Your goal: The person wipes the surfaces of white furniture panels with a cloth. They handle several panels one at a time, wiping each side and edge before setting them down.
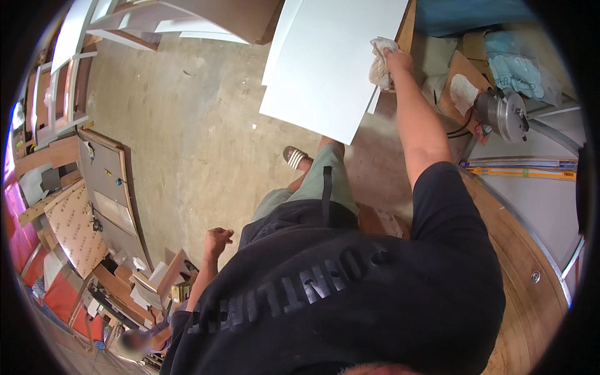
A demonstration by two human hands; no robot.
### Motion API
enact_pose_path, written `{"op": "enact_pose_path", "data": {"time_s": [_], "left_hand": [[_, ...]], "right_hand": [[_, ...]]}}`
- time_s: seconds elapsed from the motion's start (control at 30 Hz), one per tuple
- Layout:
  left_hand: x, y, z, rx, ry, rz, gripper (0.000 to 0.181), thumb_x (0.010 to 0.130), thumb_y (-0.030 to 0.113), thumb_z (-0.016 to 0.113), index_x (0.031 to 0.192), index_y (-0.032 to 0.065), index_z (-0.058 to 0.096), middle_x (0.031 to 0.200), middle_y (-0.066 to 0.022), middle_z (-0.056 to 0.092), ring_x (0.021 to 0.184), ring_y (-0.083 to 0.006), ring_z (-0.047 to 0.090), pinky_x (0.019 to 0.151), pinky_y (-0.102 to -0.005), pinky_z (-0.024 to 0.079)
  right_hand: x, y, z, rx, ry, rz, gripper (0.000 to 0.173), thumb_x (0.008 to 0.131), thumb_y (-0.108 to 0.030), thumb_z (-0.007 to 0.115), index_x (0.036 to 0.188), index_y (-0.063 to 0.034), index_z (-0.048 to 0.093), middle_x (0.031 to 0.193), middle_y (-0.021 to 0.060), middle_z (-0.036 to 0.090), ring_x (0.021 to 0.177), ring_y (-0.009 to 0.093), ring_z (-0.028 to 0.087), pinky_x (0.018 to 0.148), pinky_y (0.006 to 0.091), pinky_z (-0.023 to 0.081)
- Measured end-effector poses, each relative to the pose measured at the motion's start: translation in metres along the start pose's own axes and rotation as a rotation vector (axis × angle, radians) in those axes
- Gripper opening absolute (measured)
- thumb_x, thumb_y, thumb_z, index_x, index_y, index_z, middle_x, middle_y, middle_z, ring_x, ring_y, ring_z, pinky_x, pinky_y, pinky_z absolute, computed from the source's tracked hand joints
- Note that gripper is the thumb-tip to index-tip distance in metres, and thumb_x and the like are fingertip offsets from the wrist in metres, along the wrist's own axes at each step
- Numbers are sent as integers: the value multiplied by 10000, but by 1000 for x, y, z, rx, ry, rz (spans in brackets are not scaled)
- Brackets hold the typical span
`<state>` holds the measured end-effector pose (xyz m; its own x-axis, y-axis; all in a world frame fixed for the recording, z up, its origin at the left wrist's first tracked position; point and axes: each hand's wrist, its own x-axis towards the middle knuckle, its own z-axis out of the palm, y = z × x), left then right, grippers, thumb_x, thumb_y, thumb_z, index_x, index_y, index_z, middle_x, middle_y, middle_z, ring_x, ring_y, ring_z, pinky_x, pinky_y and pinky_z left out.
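Note:
My right hand [399, 61] grips a crumpled white cloth [380, 65] at the right edge of a large white panel [323, 70]. The right arm is stretched out ahead. Under that panel, another white sheet [276, 51] juts out on the left, and a brown wooden edge [406, 33] shows on the right. The panels' far ends run out of view. My left hand [218, 241] hangs beside my body over the concrete floor, its fingers curled in, with nothing seen in it.
White boards and cabinet parts [201, 23] stand at the upper left. A framed panel [110, 187] and wood offcuts lie left, with another person [140, 342] behind. On the right are a metal motor-like device [506, 115], blue plastic packaging [515, 70] and a curved wooden surface [520, 262].

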<state>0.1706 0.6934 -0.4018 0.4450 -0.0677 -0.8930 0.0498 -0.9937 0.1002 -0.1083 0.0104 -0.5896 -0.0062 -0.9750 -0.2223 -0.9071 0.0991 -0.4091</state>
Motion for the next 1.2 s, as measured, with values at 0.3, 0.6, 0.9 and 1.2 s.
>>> {"op": "enact_pose_path", "data": {"time_s": [0.3, 0.6, 0.9, 1.2], "left_hand": [[0, -84, 21, -153, 96, -15, 361, 890, 300, 667, 887, -61, 666, 750, -105, 669, 669, -165, 623, 646, -314, 506], [2, -92, 42, -248, 76, 71, 339, 907, 280, 658, 937, -57, 669, 770, -101, 669, 708, -173, 621, 666, -324, 505], [2, -158, 42, -295, 122, 12, 340, 911, 278, 658, 934, -62, 662, 762, -97, 666, 677, -162, 618, 644, -316, 508], [-30, -154, 29, -387, 204, -83, 221, 778, 59, 587, 955, -59, 648, 745, -95, 644, 664, -191, 616, 644, -318, 506]], "right_hand": [[-290, 28, 13, 5, -261, 53, 342, 851, -359, 672, 859, -18, 678, 902, 207, 701, 901, 393, 673, 798, 467, 509], [-306, 34, -48, -59, -410, -212, 290, 827, -296, 720, 796, -33, 604, 797, 179, 659, 789, 383, 634, 710, 479, 468], [-288, -92, 30, -220, -358, -585, 263, 898, -336, 623, 1011, -100, 653, 1091, 104, 665, 1046, 319, 630, 872, 463, 491], [-186, -136, 52, 151, -334, -373, 208, 916, -259, 585, 940, -67, 660, 1018, 168, 681, 967, 372, 641, 839, 470, 489]]}}
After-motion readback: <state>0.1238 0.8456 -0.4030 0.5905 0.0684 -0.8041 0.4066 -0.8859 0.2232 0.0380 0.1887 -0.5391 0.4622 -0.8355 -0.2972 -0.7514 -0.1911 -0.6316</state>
